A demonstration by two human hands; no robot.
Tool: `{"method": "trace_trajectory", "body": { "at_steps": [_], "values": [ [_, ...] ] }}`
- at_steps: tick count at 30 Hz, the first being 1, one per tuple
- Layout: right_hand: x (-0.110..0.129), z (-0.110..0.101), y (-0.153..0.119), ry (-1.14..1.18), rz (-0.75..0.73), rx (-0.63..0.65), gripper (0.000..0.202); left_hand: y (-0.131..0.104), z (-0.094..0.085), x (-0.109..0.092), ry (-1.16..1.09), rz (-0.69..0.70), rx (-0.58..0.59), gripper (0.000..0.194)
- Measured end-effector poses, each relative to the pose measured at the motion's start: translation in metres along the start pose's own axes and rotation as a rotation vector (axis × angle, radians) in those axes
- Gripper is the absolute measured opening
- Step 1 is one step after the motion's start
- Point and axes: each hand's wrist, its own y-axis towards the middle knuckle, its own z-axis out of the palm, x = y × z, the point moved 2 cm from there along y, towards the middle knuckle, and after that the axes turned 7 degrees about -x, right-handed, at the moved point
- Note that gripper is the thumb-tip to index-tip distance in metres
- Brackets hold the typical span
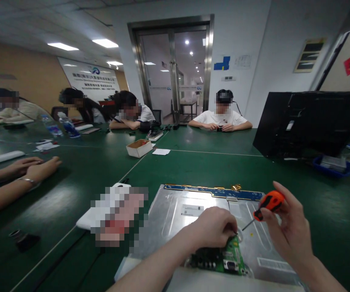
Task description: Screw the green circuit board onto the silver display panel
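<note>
My right hand (293,227) grips an orange and black screwdriver (270,201) between thumb and fingers. Its thin shaft points down and left, with the tip close to the fingers of my left hand (215,228). Those fingers are pinched together at the upper corner of a green circuit board (234,255); what lies between them is hidden. The board rests on the silver metal back of a display panel (175,233), partly covered by my left forearm. Along the panel's far edge runs a narrow blue circuit strip (199,192).
To the left lie a blurred-out white and pink item (114,215) and a small black object (24,239). An open box (139,148) stands farther back. A black monitor (308,125) and a blue tray (334,168) are at right. Another person's hands (37,168) rest at left; several people sit around.
</note>
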Motion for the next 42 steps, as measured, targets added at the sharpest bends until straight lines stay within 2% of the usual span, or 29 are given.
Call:
{"method": "trace_trajectory", "body": {
  "at_steps": [5,7,17,28,32,37,42],
  "values": [
    [0.013,0.010,0.000,-0.064,-0.239,0.075,0.051,0.001,0.000,0.001,-0.017,-0.023,0.004,0.015],
    [0.017,0.012,0.001,-0.064,-0.290,0.092,0.051,0.002,0.001,0.002,-0.019,-0.026,0.001,0.014],
    [0.009,0.018,-0.004,-0.045,-0.272,0.154,0.054,0.001,0.001,0.000,-0.033,-0.022,0.012,0.014],
    [0.003,0.018,-0.007,-0.050,-0.281,0.131,0.054,0.001,0.000,0.001,-0.013,-0.007,0.024,0.017],
    [0.003,0.018,-0.006,-0.040,-0.299,0.162,0.054,0.001,0.000,0.002,-0.024,-0.013,0.023,0.018],
    [0.004,0.020,-0.006,-0.037,-0.293,0.138,0.051,0.001,0.000,0.002,-0.032,-0.015,0.022,0.018],
    [0.014,0.019,0.000,-0.049,-0.347,0.166,0.050,0.001,-0.002,0.001,-0.037,-0.010,0.012,0.020]
  ]
}}
